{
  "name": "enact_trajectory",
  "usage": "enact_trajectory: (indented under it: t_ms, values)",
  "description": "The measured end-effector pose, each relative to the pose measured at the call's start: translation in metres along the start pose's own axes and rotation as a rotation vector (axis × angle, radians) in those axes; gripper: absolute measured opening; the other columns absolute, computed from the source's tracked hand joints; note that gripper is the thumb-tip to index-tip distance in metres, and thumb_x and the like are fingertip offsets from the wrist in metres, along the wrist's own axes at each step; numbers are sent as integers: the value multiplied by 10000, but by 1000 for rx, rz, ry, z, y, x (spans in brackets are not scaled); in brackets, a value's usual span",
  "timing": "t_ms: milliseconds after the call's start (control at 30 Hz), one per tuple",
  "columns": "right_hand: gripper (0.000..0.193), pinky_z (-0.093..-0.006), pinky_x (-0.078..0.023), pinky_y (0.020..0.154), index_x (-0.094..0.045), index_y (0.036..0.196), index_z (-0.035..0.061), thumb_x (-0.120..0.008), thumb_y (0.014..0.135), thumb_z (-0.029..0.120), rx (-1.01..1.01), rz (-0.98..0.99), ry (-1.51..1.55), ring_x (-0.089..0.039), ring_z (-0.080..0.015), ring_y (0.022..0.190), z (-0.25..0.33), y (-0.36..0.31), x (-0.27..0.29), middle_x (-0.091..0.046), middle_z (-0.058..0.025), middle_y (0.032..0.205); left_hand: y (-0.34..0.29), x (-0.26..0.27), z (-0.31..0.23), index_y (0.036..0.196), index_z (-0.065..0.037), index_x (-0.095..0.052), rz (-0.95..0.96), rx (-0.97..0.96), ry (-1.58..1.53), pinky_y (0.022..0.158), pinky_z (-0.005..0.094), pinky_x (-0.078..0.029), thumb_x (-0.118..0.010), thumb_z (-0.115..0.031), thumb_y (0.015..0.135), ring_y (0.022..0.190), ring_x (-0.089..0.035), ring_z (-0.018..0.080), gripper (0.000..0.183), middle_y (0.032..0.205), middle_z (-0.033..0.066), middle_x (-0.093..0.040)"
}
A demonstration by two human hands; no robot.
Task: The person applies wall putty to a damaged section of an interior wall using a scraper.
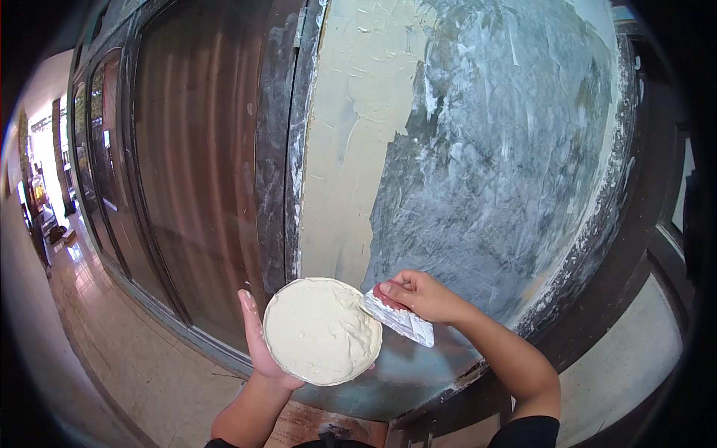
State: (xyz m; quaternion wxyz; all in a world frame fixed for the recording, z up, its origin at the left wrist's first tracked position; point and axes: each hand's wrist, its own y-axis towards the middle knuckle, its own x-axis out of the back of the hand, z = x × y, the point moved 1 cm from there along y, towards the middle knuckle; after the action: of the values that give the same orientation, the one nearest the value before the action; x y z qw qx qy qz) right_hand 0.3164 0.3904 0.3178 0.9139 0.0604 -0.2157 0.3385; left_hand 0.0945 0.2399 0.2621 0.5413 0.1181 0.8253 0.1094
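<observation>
My left hand (258, 345) holds up a round shallow bowl (321, 331) filled with cream-coloured putty, gripping it from the left and underneath. My right hand (422, 295) grips a wide scraper (399, 319) with a red handle; its smeared metal blade touches the bowl's right rim. Both hands are in front of a grey wall panel (500, 164), whose left strip (358, 142) is covered in fresh cream putty while the rest shows scraped grey.
A dark brown wooden door (198, 157) stands left of the panel in a dark frame (280, 149). A tiled floor (127, 351) stretches away to the left toward a bright corridor. A dark frame edge (642, 224) borders the panel on the right.
</observation>
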Motion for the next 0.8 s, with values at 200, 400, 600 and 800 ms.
enact_trajectory:
  t_ms: [200, 400, 600, 800]
  values:
    - [306, -354, -532, 755, -658, 1039, 15, -720, 1002, 312, 16, -189, -297, -677, -183, 872, 2, -41, 39, -724, -113, 950, -9, 5, -1, 1531, -13, -446, 6, -40, -1, 1061, 660, -476, -263, -933, 883, 1337, -544, 470, 1140, 1544, 246, -481]
    - [241, -408, -474, 810, -689, 1103, 117, -737, 869, 88, 625, -343, -994, -605, -262, 966, 88, -92, 18, -699, -47, 1056, -10, 1, -12, 1484, -10, -509, -60, -132, 13, 1079, 610, -484, -257, -902, 916, 1306, -579, 441, 1086, 1487, 223, -552]
    - [258, -409, -444, 843, -728, 1094, 190, -679, 841, 184, 1048, -284, -1384, -580, -207, 1067, 109, -111, -17, -676, 67, 1101, 2, -5, -14, 1446, 1, -541, -30, -119, 24, 1085, 595, -484, -266, -883, 932, 1300, -590, 423, 1059, 1469, 219, -570]
    - [228, -420, -451, 897, -728, 1082, 178, -675, 864, 216, 1101, -152, -1343, -594, -236, 1114, 107, -113, -23, -698, 43, 1090, 0, -1, -13, 1434, -8, -554, -54, -165, 23, 1095, 551, -485, -271, -881, 933, 1296, -597, 389, 1046, 1439, 199, -598]
